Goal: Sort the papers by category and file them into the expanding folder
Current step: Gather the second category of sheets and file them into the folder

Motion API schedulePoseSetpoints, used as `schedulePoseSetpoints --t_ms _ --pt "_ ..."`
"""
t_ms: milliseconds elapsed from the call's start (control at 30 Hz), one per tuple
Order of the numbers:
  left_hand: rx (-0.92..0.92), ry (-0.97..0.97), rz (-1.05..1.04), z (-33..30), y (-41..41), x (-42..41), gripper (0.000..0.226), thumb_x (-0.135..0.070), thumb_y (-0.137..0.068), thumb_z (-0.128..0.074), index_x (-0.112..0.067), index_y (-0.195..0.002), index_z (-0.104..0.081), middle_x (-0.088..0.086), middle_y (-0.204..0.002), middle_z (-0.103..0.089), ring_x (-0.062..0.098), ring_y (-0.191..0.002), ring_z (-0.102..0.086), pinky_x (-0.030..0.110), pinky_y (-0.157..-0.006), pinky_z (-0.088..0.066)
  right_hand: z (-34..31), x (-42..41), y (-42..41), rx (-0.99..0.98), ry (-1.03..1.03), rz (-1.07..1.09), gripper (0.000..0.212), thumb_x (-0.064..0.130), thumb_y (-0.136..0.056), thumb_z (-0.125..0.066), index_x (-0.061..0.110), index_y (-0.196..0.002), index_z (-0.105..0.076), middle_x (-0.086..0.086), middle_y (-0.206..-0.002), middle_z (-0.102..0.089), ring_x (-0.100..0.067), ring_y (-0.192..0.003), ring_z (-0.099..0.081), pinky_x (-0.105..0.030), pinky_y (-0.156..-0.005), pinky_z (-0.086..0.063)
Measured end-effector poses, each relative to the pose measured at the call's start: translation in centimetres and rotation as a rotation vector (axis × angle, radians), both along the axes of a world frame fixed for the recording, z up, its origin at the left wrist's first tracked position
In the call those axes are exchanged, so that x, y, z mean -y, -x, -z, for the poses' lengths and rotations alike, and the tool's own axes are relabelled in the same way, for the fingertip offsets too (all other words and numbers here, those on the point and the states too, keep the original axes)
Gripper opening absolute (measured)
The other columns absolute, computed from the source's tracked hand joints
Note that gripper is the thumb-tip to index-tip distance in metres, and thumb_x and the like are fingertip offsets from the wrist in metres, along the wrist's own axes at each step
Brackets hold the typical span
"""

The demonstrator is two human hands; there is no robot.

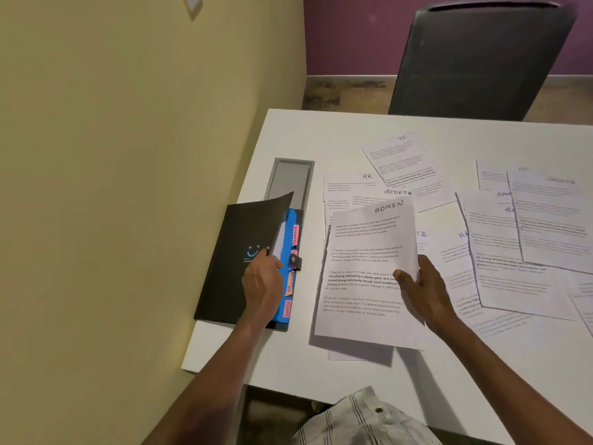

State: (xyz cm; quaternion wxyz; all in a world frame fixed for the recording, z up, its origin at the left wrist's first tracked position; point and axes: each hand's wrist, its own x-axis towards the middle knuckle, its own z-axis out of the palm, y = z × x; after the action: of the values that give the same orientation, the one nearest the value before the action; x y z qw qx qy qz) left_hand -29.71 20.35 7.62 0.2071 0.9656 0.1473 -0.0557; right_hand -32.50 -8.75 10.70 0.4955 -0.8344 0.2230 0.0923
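You're mid-filing: your right hand (420, 290) pinches the ADMIN sheet (365, 271), your left hand (261, 277) fingers curl under the expanding folder (244, 261) cover at the table's (288, 358) left edge, so next slide it behind what is probably the ADMIN tab.

I see my left hand (261, 277) holding up the black cover (244, 239) of the expanding folder (290, 268), so the way into its tabbed pockets lies open from the right. Between folder and loose papers (513, 245) runs a narrow bare strip of white table (288, 354). The wall (128, 187) blocks the left side, and a chair (481, 59) stands beyond the table's far edge.
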Motion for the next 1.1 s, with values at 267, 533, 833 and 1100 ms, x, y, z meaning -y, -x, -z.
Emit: schedulePoseSetpoints --t_ms 267,533,833,1100 --pt "0.072 -0.292 0.017 -1.2 -0.7 -2.4 0.057 -0.048 -0.092 -0.059 -0.004 -0.128 -0.051 0.015 -0.138 -0.052 0.026 -0.109 -0.059 0.035 -0.082 -0.052 0.0 -2.2 -0.6 0.009 -0.044 -0.043 0.024 0.017 -0.094 -0.059 0.012 -0.117 -0.051 -0.003 -0.102 -0.062 -0.021 -0.086 -0.060 -0.031 -0.070 -0.044" --pt "0.113 -0.121 0.052 -2.1 -0.5 -3.1 0.037 -0.016 -0.095 -0.060 0.000 -0.127 -0.051 0.016 -0.131 -0.054 0.025 -0.105 -0.061 0.033 -0.084 -0.055 -1.5 -3.9 -2.3 0.073 -0.037 -0.055 0.025 0.019 -0.094 -0.059 0.010 -0.116 -0.051 -0.006 -0.099 -0.062 -0.008 -0.074 -0.056 -0.023 -0.054 -0.040" --pt "0.046 0.195 -0.053 -1.9 -1.7 -4.1 0.017 -0.008 -0.092 -0.064 -0.005 -0.109 -0.062 0.008 -0.105 -0.065 0.013 -0.083 -0.061 0.026 -0.072 -0.058 -4.6 -6.1 -4.6 0.023 -0.024 -0.286 0.034 0.020 -0.094 -0.057 0.014 -0.125 -0.048 -0.005 -0.111 -0.063 -0.016 -0.075 -0.062 -0.023 -0.052 -0.043" --pt "0.023 0.257 -0.041 -1.4 -1.8 -5.4 0.014 -0.008 -0.093 -0.063 -0.009 -0.107 -0.063 0.004 -0.102 -0.066 0.013 -0.077 -0.063 0.021 -0.065 -0.056 -4.4 -10.9 -6.9 0.041 0.144 -0.472 0.029 0.015 -0.095 -0.053 0.008 -0.123 -0.047 -0.012 -0.121 -0.061 -0.022 -0.088 -0.055 -0.028 -0.063 -0.046"
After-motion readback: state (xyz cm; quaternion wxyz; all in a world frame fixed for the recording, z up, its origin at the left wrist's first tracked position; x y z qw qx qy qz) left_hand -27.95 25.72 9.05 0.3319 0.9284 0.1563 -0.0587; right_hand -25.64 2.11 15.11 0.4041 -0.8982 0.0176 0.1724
